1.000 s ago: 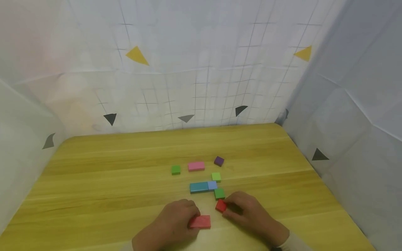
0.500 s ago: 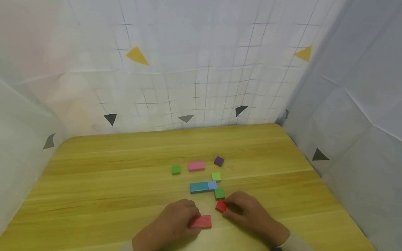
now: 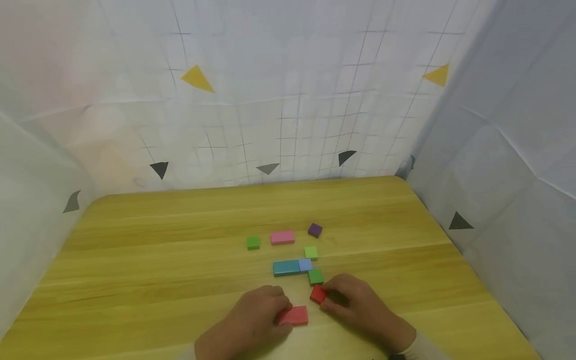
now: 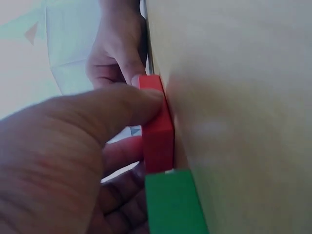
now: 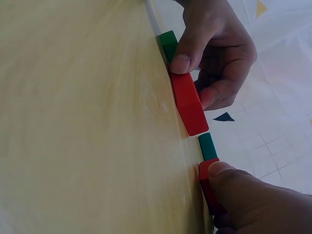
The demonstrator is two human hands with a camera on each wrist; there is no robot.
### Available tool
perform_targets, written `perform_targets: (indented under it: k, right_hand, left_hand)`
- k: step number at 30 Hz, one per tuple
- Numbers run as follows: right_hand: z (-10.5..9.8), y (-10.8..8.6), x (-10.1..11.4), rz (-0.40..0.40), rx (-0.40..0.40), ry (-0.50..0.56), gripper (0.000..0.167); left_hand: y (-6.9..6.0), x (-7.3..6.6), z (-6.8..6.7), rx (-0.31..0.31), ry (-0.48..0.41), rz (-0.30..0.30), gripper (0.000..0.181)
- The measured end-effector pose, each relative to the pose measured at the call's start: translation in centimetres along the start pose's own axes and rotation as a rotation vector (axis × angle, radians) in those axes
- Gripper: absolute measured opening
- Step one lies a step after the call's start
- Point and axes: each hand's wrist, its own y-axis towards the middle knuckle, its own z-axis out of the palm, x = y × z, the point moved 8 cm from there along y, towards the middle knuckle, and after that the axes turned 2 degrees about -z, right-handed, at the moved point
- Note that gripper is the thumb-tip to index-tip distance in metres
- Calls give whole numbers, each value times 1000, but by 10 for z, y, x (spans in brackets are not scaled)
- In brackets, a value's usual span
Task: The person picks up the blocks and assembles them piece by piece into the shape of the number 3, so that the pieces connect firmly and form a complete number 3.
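My left hand (image 3: 258, 320) pinches a long red block (image 3: 297, 315) on the table in the head view, thumb on the near side. A green block (image 4: 175, 204) lies at that block's near end in the left wrist view; the hand hides it in the head view. With thumb and finger, my right hand (image 3: 360, 307) pinches a small red block (image 3: 317, 294), set at a slant. Just beyond its far corner sits a green square block (image 3: 316, 277). A narrow gap separates the two red blocks in the right wrist view.
Past the hands, a teal block (image 3: 286, 268) touches a light blue square (image 3: 305, 265), with a lime square (image 3: 311, 253) behind it. Farther back lie a pink block (image 3: 282, 238), a green square (image 3: 253, 243) and a purple block (image 3: 315, 230). Patterned cloth (image 3: 225, 125) surrounds the table's far side.
My left hand has slid the long red block slightly right, closer to the small red one. My right hand and the other blocks stay put; the head view shifts a little.
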Motion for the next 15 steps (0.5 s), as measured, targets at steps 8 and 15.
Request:
perform_targets:
  k: [8,15]
  right_hand:
    - [-2,0,4,-47,-31,5,27]
    - [-2,0,3,-43,-32,3,28]
  left_hand:
    - [2,-1,3,-45,-1,28,19]
    - [3,0,3,-54,-23,11,23]
